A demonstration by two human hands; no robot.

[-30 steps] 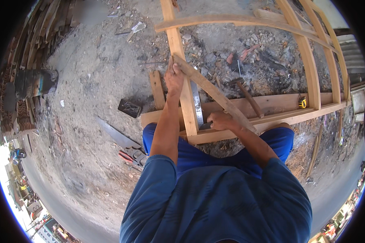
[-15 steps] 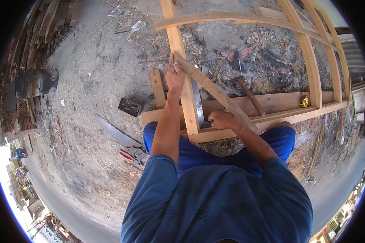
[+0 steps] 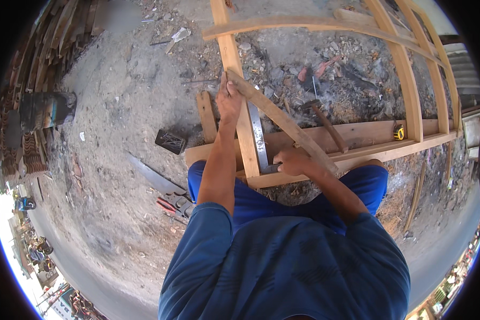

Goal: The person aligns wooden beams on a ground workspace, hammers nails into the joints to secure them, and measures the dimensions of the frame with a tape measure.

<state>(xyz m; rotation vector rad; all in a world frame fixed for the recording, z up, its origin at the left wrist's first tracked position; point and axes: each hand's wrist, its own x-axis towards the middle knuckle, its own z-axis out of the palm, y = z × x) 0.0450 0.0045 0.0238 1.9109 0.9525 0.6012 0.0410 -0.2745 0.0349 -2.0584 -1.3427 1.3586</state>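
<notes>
My left hand (image 3: pixel 229 101) is closed round the upper end of a diagonal wooden strip (image 3: pixel 277 113), at the left beam (image 3: pixel 230 56) of a wooden frame. The strip slants down to the right across the frame, its low end by my right forearm. My right hand (image 3: pixel 296 162) grips the dark stock of a try square (image 3: pixel 258 140) at the frame's near left corner. The square's metal blade lies along the beam's right side, its upper part running up toward the strip. The front rail (image 3: pixel 368 157) runs just over my knees.
Left of me lie a handsaw (image 3: pixel 154 175), red-handled pliers (image 3: pixel 166 205) and a dark box of nails (image 3: pixel 170 141). A hammer (image 3: pixel 329 128) and yellow tape measure (image 3: pixel 399 132) rest by a wide board (image 3: pixel 357 135). Stacked timber (image 3: pixel 48 42) and roof tiles (image 3: pixel 32 149) stand far left.
My right hand has shifted very slightly at the square's stock, and a little more of the stock shows. My left hand and the strip stay almost in place.
</notes>
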